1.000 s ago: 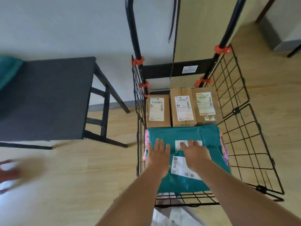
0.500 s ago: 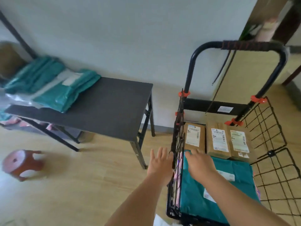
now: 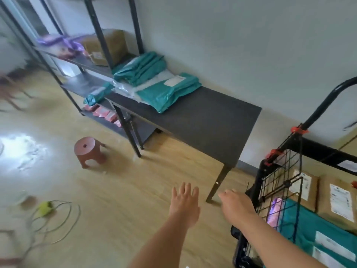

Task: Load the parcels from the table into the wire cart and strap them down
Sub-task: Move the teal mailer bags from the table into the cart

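- Head view: the left hand hangs over the wooden floor, near the table's nearest leg. Its fingers are straight and spread, and it holds nothing.
- The right hand is just beside the wire cart, at its left wall. The fingers lie loosely and point left with nothing in them, though the outline is blurred.
- The table stands along the wall, and its near end is bare.
- Towards its far end lies a stack of teal parcels, the top one bearing a pale label.
- A second teal stack sits at the far left corner, with a clear plastic bag between the two stacks.
- In the cart a teal parcel with labels lies flat on top — behind it, towards the handle side, stand cardboard boxes with white labels.
- A pink parcel shows through the cart's left wall.
- Red clips sit where the wire meets the black handle frame.
- Beyond the table's far end stands a metal shelving rack, which holds a cardboard box and purple parcels.
- A brown stool stands on the floor off the table's long front edge — nearer the camera, a looped cable lies at the left.
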A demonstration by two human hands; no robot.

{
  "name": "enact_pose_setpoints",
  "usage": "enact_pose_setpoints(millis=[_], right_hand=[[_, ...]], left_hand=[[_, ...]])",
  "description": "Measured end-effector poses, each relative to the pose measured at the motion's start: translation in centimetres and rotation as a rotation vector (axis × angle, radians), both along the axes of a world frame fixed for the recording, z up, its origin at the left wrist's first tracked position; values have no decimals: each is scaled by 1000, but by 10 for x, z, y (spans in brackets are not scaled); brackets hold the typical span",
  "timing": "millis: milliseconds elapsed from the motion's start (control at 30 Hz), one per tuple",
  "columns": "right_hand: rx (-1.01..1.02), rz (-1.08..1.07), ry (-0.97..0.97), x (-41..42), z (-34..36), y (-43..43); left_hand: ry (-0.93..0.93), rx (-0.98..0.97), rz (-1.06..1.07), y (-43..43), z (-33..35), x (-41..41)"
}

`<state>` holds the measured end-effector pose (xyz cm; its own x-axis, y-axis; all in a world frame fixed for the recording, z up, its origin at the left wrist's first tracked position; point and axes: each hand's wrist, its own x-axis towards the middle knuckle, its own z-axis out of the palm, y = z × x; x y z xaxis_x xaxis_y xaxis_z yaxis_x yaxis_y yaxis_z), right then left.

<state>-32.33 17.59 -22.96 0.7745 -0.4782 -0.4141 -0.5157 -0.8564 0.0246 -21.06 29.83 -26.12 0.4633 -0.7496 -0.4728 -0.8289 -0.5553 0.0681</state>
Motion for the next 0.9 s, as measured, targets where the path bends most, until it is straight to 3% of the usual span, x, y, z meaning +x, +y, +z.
enact_pose_setpoints(millis=[433, 900], right_hand=[[32, 156, 35, 106, -8, 88], [117, 237, 68, 212, -29, 98]], left_hand=[[77, 10, 239, 113, -7, 85], [105, 109, 397, 148, -18, 170]])
